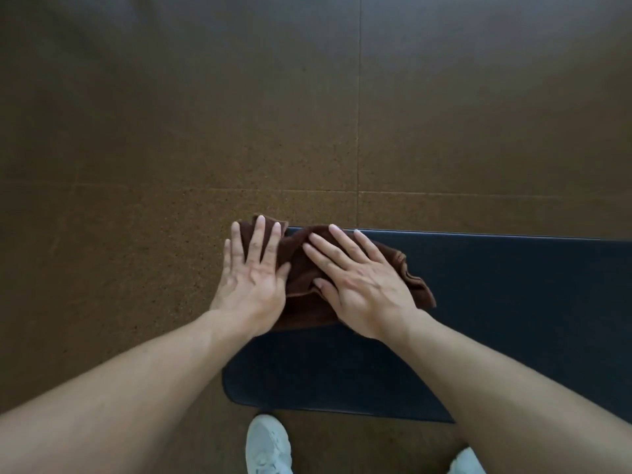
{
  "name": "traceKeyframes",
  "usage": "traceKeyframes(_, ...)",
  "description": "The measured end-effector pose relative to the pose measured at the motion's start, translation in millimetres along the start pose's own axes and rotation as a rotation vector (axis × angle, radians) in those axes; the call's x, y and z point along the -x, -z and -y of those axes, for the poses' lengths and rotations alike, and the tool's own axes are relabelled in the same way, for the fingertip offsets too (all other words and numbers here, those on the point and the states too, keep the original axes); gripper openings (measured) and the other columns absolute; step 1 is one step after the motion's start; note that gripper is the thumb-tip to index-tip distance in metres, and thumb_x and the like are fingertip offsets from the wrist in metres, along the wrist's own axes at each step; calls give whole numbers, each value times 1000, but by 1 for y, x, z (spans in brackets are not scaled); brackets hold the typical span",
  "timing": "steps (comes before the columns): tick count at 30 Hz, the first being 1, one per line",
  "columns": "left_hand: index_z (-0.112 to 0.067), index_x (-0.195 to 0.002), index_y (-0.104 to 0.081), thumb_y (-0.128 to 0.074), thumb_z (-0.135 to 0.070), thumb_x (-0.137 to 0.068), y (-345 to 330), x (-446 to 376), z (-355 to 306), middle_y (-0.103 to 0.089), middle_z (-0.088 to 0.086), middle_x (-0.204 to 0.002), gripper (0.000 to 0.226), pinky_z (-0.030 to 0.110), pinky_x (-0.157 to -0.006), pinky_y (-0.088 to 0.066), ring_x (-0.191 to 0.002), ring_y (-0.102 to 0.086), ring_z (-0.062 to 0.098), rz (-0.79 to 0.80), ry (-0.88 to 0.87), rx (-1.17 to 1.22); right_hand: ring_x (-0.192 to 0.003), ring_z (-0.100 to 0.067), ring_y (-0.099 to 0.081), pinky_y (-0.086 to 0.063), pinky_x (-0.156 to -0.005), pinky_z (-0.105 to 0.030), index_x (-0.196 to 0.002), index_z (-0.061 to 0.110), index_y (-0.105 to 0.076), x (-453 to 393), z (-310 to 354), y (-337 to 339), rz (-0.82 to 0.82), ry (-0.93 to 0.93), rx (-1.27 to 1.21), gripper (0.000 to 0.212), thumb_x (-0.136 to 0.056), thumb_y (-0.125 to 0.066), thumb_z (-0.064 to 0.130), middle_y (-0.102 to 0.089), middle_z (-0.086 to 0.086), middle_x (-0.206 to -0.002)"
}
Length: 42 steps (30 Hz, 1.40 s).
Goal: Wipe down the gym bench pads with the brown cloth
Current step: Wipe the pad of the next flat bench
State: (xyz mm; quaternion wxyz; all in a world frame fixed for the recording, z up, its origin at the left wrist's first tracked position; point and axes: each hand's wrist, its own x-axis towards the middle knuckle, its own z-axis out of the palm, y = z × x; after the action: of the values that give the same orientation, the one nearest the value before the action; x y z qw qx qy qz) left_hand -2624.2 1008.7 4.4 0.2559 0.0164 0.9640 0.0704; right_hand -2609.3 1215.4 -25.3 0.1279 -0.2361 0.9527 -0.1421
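Both hands, left (251,268) and right (362,285), grip spread flat, press the brown cloth (301,268) at the pad's (496,302) nine-o'clock end; next, sweep toward three o'clock.

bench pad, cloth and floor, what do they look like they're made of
Bench pad: looks like dark vinyl or faux leather over padding, matte, smooth, with rounded corners and a seamed edge.
Brown cloth: soft terry or microfibre by its look; it bunches into folds and has a stitched hem.
Floor: probably rubber or cork tiles, brown with dark speckles and straight seams between tiles.
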Motion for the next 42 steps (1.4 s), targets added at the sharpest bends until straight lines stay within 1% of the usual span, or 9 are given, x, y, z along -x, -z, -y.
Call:
traceKeyframes(5, -28, -163, 6, -19, -48, -108, 2, -31, -117, 18, -5, -170, 64, 45, -125, 15, -151, 31, 28, 70, -127, 11, -162, -14, 2, 0, -132, -43, -165, 31, -19, 54, -87, 20, -29, -178, 24, 60, -108, -18, 51, -13, 12, -173)
traceKeyframes(10, -26, -161, 13, -15, -44, -109, -41, -17, -254, 27, -2, -167, 62, 49, -124, 17, -149, 36, 31, 63, -225, 18, -160, -11, 15, 12, -130, -37, -166, 34, -8, 153, -171, 32, -34, -364, 45, 61, -108, -13, 53, -2, 16, -173)
traceKeyframes(18, -25, -157, 24, -13, -43, -108, -95, 60, -312, 42, -1, -160, 63, 49, -123, 20, -144, 44, 28, 46, -280, 99, -161, -12, 10, 7, -131, -37, -165, 27, -8, 255, -149, 7, -101, -539, -20, 60, -109, -20, 42, -2, 10, -173)
traceKeyframes(25, -25, -160, 14, -13, -42, -110, -124, 110, -247, 29, -6, -166, 60, 44, -126, 12, -150, 34, 19, -19, -351, 171, -160, -4, 7, 7, -130, -31, -163, 23, -18, 263, -74, -25, -169, -657, -78, 61, -104, -21, 38, -13, 10, -171)
traceKeyframes(31, -26, -161, 13, -13, -42, -109, -112, 135, -114, 27, -8, -166, 59, 41, -127, 9, -151, 31, 16, -108, -195, 197, -160, -3, 8, 8, -129, -29, -163, 29, -18, 192, 39, -45, -154, -521, -136, 57, -106, -26, 30, -12, 16, -170)
traceKeyframes(36, -27, -161, 9, -13, -43, -108, -88, 147, -10, 21, -7, -168, 60, 47, -128, 0, -154, 25, 19, -160, 29, 246, -161, -8, -1, -4, -132, -36, -164, 28, -27, 114, 123, -56, -141, -322, -177, 55, -109, -26, 27, -23, 13, -169)
traceKeyframes(39, -31, -163, 0, -25, -41, -109, -79, 157, 19, 12, -12, -170, 60, 49, -125, -23, -158, 0, 20, -163, 198, 498, -161, -14, -14, -10, -131, -37, -159, 23, -40, 81, 160, -59, -137, -256, -183, 55, -107, -27, 25, -38, 8, -165)
traceKeyframes(40, -32, -163, -5, -29, -39, -109, -78, 162, 25, 5, -13, -171, 60, 43, -121, -33, -157, -13, 19, -170, 257, 642, -160, -14, -16, -12, -131, -36, -158, 23, -43, 77, 168, -59, -129, -231, -185, 55, -106, -28, 24, -40, 8, -164)
traceKeyframes(42, -32, -162, -18, -39, -34, -108, -80, 173, 31, -18, -9, -170, 58, 34, -116, -36, -152, -30, 17, -206, 391, 922, -159, -14, -19, -15, -128, -35, -155, 26, -48, 76, 179, -57, -93, -175, -192, 52, -105, -34, 20, -42, 10, -163)
